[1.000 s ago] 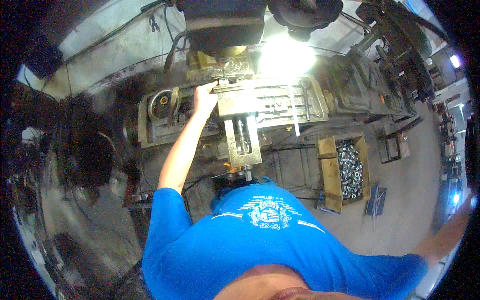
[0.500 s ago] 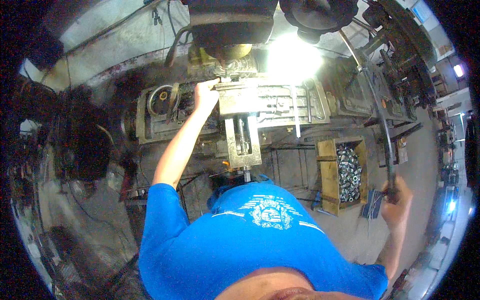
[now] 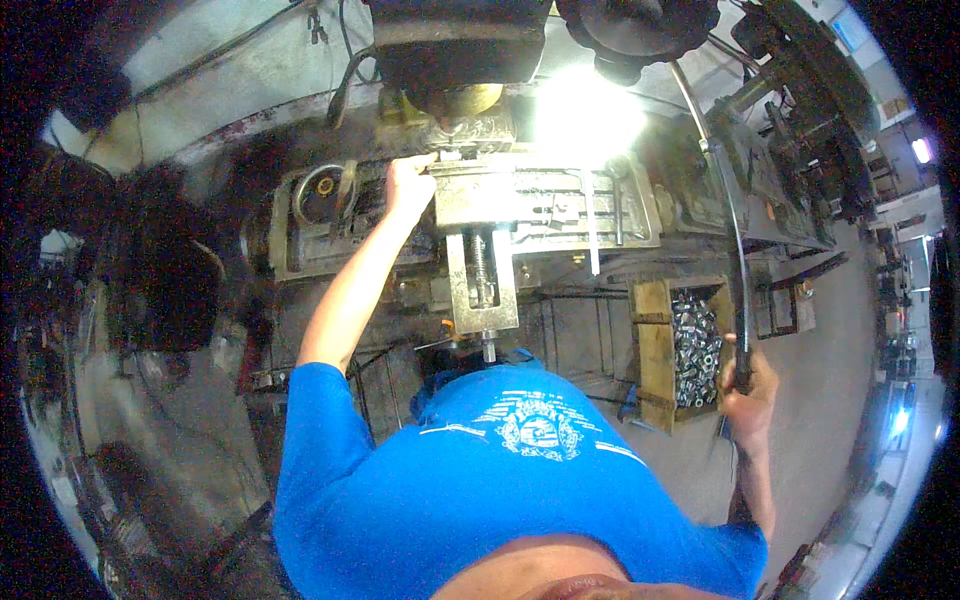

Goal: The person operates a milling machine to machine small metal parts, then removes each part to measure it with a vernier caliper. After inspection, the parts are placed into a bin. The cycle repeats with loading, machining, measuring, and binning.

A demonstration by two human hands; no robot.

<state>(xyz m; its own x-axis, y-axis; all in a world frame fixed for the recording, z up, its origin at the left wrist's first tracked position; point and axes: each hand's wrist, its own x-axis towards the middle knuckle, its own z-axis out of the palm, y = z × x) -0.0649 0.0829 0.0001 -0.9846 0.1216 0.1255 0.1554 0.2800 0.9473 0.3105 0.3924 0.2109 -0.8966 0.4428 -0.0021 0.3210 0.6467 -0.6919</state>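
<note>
My left hand is closed at the left end of the jaws of a metal vise. Its fingertips meet a small bright piece at the jaws, too small and glared to name. The vise's screw points toward my body. Over the jaws hangs a dark machine head, its lower end in shadow. At the right, my right hand is wrapped round the lower end of a long dark lever, which runs up toward the machine.
A wooden box full of metal nuts stands right of the vise. The slotted machine table carries a thin rod. A handwheel sits at the table's left. A bright lamp glares above the vise.
My right hand has swung the lever leftward, closer to the box of nuts. The left hand stays at the vise jaws, nearly unmoved.
</note>
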